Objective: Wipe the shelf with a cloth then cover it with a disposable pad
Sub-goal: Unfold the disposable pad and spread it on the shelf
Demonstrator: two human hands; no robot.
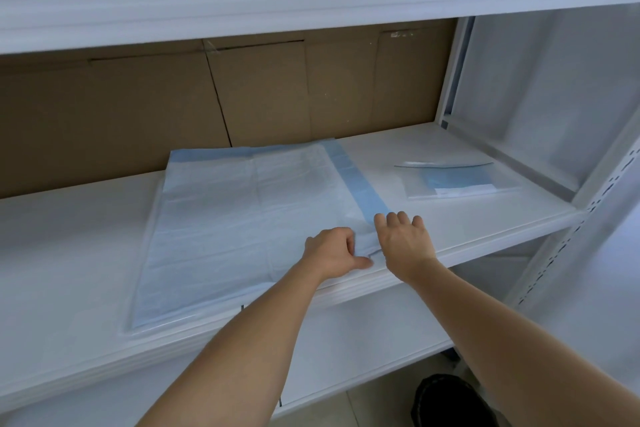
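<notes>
While both bare forearms reach in from below, a thin white disposable pad with pale blue borders [249, 215] lies spread on the white metal shelf [467, 218], covering its middle and left-of-middle part. The pad looks crinkled and faintly quilted, with fold creases crossing it; a blue strip runs along its far edge and another down its right side, and its front left corner reaches almost to the shelf's front lip. Near the pad's front right corner the left hand [330, 251] sits with its fingers [348, 241] curled under and the thumb stretched toward the right, pinching a raised fold of the pad. Just beside it, the right hand [403, 241] rests on the same corner, its fingers [393, 218] bent and pressing down at the end of the blue side strip; whether it truly grips the sheet cannot be told. Farther right on the shelf, apart from the pad, lies a flat clear plastic wrapper with a blue and white insert [457, 180]. Brown cardboard panels [207, 100] stand behind the shelf
</notes>
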